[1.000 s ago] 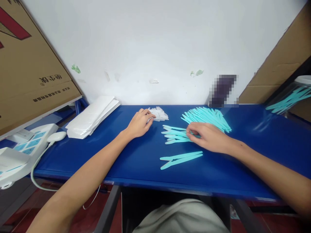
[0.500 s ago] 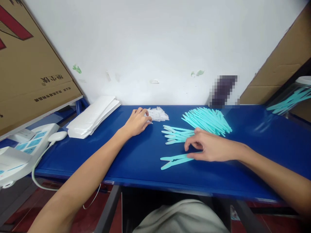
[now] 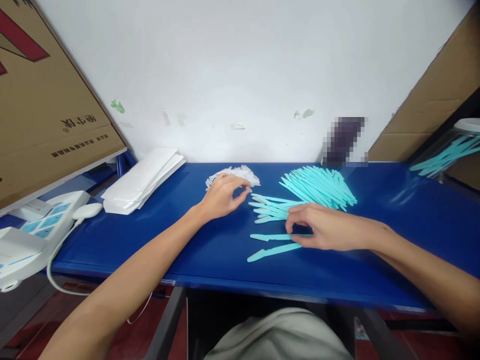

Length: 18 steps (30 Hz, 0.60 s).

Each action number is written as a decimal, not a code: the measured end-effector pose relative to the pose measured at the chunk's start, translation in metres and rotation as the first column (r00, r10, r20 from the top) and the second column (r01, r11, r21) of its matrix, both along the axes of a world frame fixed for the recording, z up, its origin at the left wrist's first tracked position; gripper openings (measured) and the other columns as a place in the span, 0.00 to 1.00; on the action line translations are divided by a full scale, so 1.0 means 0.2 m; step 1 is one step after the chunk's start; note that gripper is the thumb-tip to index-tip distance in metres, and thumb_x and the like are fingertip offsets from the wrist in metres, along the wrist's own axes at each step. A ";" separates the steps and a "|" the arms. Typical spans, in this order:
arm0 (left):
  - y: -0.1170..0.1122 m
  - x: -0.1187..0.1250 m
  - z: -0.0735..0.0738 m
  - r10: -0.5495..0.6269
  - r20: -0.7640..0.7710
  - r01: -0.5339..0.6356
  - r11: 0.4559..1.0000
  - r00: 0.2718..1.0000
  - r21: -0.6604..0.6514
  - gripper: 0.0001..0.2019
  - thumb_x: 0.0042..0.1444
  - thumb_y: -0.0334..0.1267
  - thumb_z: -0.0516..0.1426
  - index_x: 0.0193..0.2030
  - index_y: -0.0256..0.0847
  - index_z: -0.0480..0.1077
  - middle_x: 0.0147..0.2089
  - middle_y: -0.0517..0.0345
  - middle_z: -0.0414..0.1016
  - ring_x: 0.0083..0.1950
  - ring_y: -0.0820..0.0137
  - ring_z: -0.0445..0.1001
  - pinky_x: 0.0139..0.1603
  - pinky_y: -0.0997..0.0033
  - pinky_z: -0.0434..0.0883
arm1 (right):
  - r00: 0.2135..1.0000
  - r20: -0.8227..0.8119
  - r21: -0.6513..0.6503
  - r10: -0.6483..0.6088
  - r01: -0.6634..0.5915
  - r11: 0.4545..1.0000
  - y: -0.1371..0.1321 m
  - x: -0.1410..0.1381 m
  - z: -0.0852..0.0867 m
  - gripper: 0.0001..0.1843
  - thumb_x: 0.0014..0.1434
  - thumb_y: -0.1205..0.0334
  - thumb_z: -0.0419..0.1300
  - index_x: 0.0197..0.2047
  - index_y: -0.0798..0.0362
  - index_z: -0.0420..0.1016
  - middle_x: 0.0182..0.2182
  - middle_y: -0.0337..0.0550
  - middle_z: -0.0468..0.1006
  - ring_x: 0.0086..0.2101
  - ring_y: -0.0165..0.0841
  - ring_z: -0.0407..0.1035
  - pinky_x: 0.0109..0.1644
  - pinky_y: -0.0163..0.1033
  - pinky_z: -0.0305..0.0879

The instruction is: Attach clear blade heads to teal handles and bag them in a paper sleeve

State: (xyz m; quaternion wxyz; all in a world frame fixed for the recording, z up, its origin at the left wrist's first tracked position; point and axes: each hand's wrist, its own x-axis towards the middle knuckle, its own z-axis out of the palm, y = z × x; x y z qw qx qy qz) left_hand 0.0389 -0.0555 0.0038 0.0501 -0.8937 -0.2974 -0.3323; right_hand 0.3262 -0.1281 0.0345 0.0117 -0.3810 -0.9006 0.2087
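My left hand [image 3: 224,196] pinches a small whitish cap [image 3: 249,190] between thumb and forefinger, in front of a pile of translucent white caps [image 3: 243,174]. My right hand [image 3: 318,225] has thumb and curled forefinger on the handle of a turquoise eyebrow razor [image 3: 270,237], its blade end pointing left. Just below it another turquoise razor [image 3: 272,253] lies on the table, its handle end hidden by my right thumb. Behind that hand, several razors lie in a small group [image 3: 268,208], partly covered by my fingers.
A large heap of turquoise razors [image 3: 318,186] lies by the wall on the blue table [image 3: 210,250]. White sleeves [image 3: 140,182] are stacked at left, near a power strip [image 3: 48,220] with a white plug and cable. At far right stands a clear jar [image 3: 455,147] of razors.
My left hand has come away from the cap pile, rightward and towards me, with a small cap in its fingers. The upper razor's blade end has swung apart from the lower one.
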 end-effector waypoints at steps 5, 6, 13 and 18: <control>0.00 0.00 -0.02 0.001 0.141 0.004 0.999 0.990 -0.037 0.11 0.65 0.37 0.58 0.52 0.42 0.75 0.42 0.57 0.84 0.45 0.66 0.81 0.51 0.66 0.70 | 0.998 0.006 0.060 0.060 -0.060 0.996 0.00 0.00 -0.01 0.05 0.62 0.57 0.59 0.37 0.48 0.74 0.36 0.42 0.73 0.38 0.36 0.68 0.45 0.42 0.63; 0.00 0.01 -0.02 0.001 0.174 0.008 0.999 0.985 -0.053 0.10 0.65 0.38 0.58 0.51 0.42 0.76 0.44 0.56 0.84 0.46 0.66 0.82 0.51 0.67 0.71 | 0.998 -0.010 0.108 0.063 -0.061 0.992 0.00 0.00 -0.02 0.06 0.62 0.58 0.58 0.36 0.49 0.73 0.35 0.41 0.74 0.38 0.37 0.68 0.48 0.44 0.62; -0.01 0.02 0.00 0.039 0.367 0.098 0.933 0.929 -0.346 0.13 0.65 0.45 0.59 0.48 0.39 0.78 0.49 0.51 0.83 0.47 0.64 0.82 0.50 0.67 0.75 | 0.930 -0.322 0.294 -0.175 0.274 0.916 0.05 -0.01 -0.06 0.11 0.65 0.55 0.55 0.35 0.50 0.73 0.28 0.40 0.79 0.31 0.34 0.72 0.38 0.40 0.63; -0.01 0.02 0.01 0.069 0.457 0.191 0.846 0.887 -0.498 0.15 0.64 0.48 0.60 0.43 0.37 0.77 0.40 0.50 0.84 0.42 0.64 0.82 0.47 0.67 0.75 | 0.919 -0.340 0.323 -0.200 0.314 0.893 0.08 0.02 -0.09 0.11 0.67 0.55 0.53 0.39 0.50 0.72 0.26 0.38 0.78 0.25 0.30 0.70 0.31 0.36 0.62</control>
